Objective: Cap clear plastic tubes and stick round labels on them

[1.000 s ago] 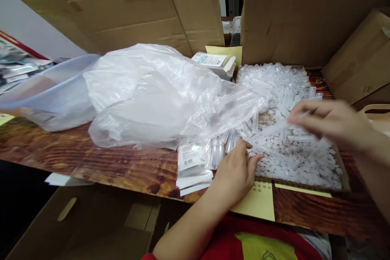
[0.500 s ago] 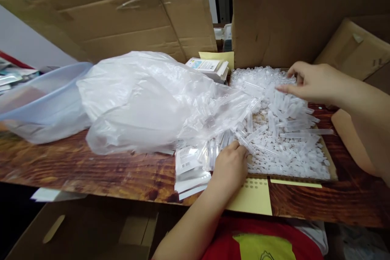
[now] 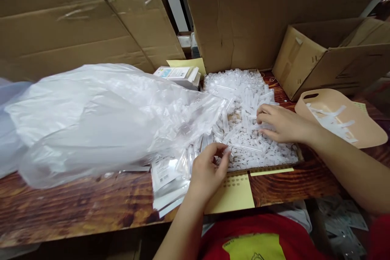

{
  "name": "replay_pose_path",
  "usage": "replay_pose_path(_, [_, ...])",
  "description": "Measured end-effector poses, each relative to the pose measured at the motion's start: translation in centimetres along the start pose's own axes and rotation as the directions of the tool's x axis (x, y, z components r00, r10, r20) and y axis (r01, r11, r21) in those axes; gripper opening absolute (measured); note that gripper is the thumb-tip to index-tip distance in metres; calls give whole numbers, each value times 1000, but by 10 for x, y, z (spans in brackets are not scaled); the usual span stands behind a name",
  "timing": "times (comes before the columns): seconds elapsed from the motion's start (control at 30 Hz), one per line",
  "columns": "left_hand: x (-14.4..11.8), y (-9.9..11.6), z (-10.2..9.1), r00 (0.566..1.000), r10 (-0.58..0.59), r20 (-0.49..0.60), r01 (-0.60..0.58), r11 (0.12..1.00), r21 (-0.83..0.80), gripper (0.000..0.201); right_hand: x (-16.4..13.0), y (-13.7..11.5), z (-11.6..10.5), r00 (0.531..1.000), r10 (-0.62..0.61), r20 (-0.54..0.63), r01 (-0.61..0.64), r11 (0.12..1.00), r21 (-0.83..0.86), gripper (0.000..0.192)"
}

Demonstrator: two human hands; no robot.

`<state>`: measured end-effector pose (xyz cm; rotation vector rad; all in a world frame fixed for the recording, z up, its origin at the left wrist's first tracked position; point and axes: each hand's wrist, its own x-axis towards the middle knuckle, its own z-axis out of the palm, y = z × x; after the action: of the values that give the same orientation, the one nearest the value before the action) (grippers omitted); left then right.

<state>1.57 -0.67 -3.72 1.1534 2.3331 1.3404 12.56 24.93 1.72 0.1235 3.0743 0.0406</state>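
Note:
A shallow cardboard tray is heaped with clear plastic tubes and small white plastic pieces. Over the tray's right side, my right hand has its fingers closed around what looks like one clear tube, partly hidden by the fingers. My left hand is at the tray's front left corner, thumb and forefinger bent together in a pinch; whatever lies between them is too small to make out. Beside it, more tubes stick out of the mouth of a big translucent plastic bag.
Printed packets and a yellow dotted sheet lie at the table's front. Small boxes stand behind the bag. A beige scoop-shaped tray holds white strips at right, before an open carton. Tall cardboard rises behind.
The view has swung to the right, bringing the beige tray fully into sight. My right hand has come down and nearer over the tubes. My left hand has turned, its thumb and forefinger now showing.

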Motion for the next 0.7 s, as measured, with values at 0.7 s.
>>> replay_pose_path(0.7, [4,5,5,976,-18,-217,-131,748,-650,16,-11,-67,25,801,-74,-594,491,650,580,13])
